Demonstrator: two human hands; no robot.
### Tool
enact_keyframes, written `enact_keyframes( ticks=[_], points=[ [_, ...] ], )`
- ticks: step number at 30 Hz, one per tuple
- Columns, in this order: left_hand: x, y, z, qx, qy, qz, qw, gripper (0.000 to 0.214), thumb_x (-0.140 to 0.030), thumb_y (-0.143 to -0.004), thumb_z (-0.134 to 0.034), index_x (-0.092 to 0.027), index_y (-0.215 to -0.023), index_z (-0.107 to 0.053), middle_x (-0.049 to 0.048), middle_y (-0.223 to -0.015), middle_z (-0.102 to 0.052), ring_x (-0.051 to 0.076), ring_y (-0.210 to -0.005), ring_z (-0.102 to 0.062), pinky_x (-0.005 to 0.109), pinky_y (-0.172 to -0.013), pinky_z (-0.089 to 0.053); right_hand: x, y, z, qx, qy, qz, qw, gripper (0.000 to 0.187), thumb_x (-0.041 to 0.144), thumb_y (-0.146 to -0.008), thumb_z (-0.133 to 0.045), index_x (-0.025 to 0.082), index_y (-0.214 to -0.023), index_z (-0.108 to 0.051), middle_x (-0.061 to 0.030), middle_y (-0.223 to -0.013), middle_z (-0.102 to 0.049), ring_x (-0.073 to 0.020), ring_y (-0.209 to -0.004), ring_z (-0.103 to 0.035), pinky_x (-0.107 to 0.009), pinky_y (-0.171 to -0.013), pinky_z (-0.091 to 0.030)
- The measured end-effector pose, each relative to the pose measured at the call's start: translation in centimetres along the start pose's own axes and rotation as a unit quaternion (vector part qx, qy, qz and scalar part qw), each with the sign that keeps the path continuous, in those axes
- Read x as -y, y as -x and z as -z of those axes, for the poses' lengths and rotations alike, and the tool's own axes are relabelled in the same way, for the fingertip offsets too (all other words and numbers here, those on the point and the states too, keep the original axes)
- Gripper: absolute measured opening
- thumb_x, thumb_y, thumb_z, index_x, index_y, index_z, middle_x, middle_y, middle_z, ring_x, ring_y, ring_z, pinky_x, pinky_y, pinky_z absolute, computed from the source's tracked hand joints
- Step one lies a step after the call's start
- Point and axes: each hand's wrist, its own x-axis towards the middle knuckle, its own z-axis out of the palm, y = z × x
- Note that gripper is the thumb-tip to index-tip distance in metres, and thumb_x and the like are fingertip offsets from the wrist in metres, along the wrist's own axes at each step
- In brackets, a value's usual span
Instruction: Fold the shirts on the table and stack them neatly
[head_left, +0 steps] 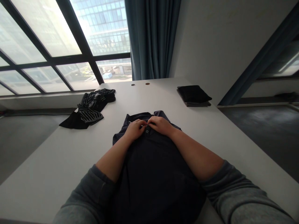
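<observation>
Left hand (pixel 135 130), right hand (pixel 160 125) pinching dark polo placket (pixel 147 132), white table (pixel 58 155), tall window (pixel 46 53), blue curtain (pixel 151 37)

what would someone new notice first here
The left hand and right hand meet at the centre, on the placket of a dark polo shirt spread on a white table. A crumpled striped black garment lies to the left, a folded black stack sits to the right, and a large gridded window fills the upper left.
</observation>
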Motion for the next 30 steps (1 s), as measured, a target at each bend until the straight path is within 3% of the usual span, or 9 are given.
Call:
enact_keyframes(
  ticks=[6, 10, 15, 20, 23, 30],
  points=[
    [1.0, 0.2, -0.3, 0.057, -0.086, -0.04, 0.994, 0.017, -0.021, -0.09, -0.065, -0.027, -0.099, -0.078, 0.0065, -0.111, -0.073, 0.027, -0.105, -0.066, 0.041, -0.092, -0.051, -0.2, 0.1, -0.3, 0.041, 0.001, -0.036, 0.999, 0.015, 0.013, -0.092, -0.063, 0.02, -0.099, -0.075, -0.0051, -0.099, -0.077, -0.0212, -0.093, -0.071, -0.033, -0.087, -0.054],
    [1.4, 0.2, -0.7, 0.051, -0.088, -0.04, 0.994, 0.019, -0.023, -0.091, -0.064, -0.027, -0.104, -0.077, 0.0072, -0.114, -0.072, 0.029, -0.107, -0.064, 0.043, -0.092, -0.05, -0.3, 0.2, -0.4, 0.05, -0.006, -0.029, 0.998, 0.018, 0.009, -0.089, -0.063, 0.019, -0.098, -0.075, -0.005, -0.1, -0.077, -0.0207, -0.093, -0.072, -0.032, -0.088, -0.054],
    [1.7, 0.3, -1.0, 0.09, -0.08, -0.068, 0.99, 0.025, -0.018, -0.088, -0.064, -0.029, -0.108, -0.075, 0.0063, -0.122, -0.072, 0.029, -0.113, -0.061, 0.046, -0.098, -0.047, -0.3, 0.3, -0.2, 0.056, -0.011, -0.017, 0.998, 0.024, 0.004, -0.084, -0.063, 0.021, -0.096, -0.076, -0.003, -0.094, -0.077, -0.0187, -0.088, -0.071, -0.03, -0.085, -0.054],
    [1.6, 0.2, -0.9, 0.045, -0.015, -0.046, 0.998, 0.012, -0.022, -0.091, -0.064, -0.027, -0.099, -0.072, 0.0057, -0.118, -0.073, 0.028, -0.119, -0.06, 0.046, -0.104, -0.044, -0.1, 0.3, 0.3, 0.051, -0.042, 0.026, 0.998, 0.022, 0.009, -0.088, -0.062, 0.022, -0.096, -0.078, -0.0035, -0.098, -0.075, -0.0175, -0.09, -0.07, -0.031, -0.089, -0.054],
    [1.4, 0.1, -0.7, 0.033, 0.023, -0.024, 0.999, 0.012, -0.022, -0.094, -0.059, -0.026, -0.096, -0.07, 0.0059, -0.11, -0.074, 0.028, -0.112, -0.064, 0.046, -0.102, -0.044, 0.0, 0.3, 0.4, 0.059, -0.044, 0.036, 0.997, 0.02, 0.01, -0.089, -0.062, 0.022, -0.095, -0.077, -0.0035, -0.098, -0.074, -0.0175, -0.089, -0.07, -0.031, -0.087, -0.054],
    [1.6, 0.3, 0.2, 0.121, -0.029, -0.069, 0.99, 0.02, -0.021, -0.086, -0.066, -0.029, -0.103, -0.073, 0.0034, -0.108, -0.075, 0.028, -0.114, -0.063, 0.046, -0.104, -0.041, -0.3, 0.5, 0.3, 0.091, -0.026, 0.03, 0.995, 0.021, 0.009, -0.089, -0.064, 0.021, -0.097, -0.078, -0.0028, -0.094, -0.074, -0.017, -0.085, -0.07, -0.03, -0.085, -0.054]
  ],
)
